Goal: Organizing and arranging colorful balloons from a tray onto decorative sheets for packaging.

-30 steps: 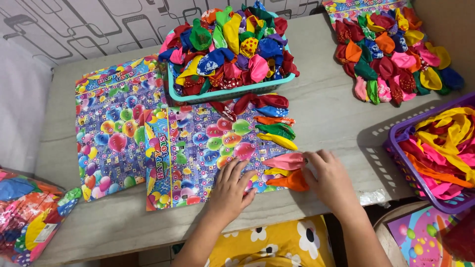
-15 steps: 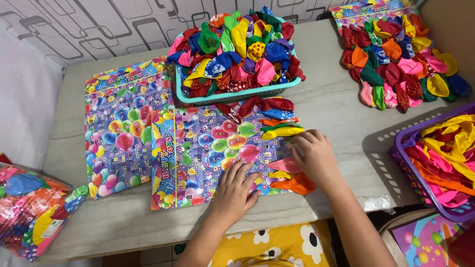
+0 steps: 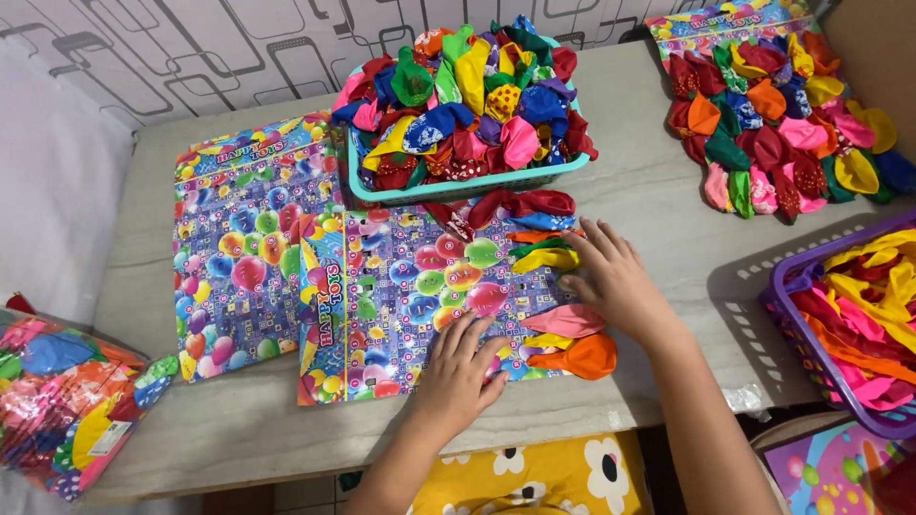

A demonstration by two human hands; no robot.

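Note:
A colourful printed balloon card [image 3: 410, 296] lies flat on the grey table [image 3: 658, 191]. My left hand [image 3: 463, 367] presses flat on its lower right part, fingers spread. My right hand [image 3: 615, 277] rests open on the row of deflated balloons along the card's right edge, fingertips near the yellow balloon [image 3: 549, 259]. Below it lie a pink balloon [image 3: 563, 319] and an orange balloon [image 3: 582, 355]; red and blue ones sit at the top of the row.
A second printed card [image 3: 239, 257] lies to the left. A teal basket [image 3: 458, 186] heaped with mixed balloons stands behind. A balloon-covered card [image 3: 782, 124] is far right, a purple basket [image 3: 816, 353] of balloons right, a bag of balloons [image 3: 57, 401] at lower left.
My right hand has moved up the balloon row from the orange and pink balloons toward the yellow one. My left hand stays pressed on the card. The view has shifted slightly.

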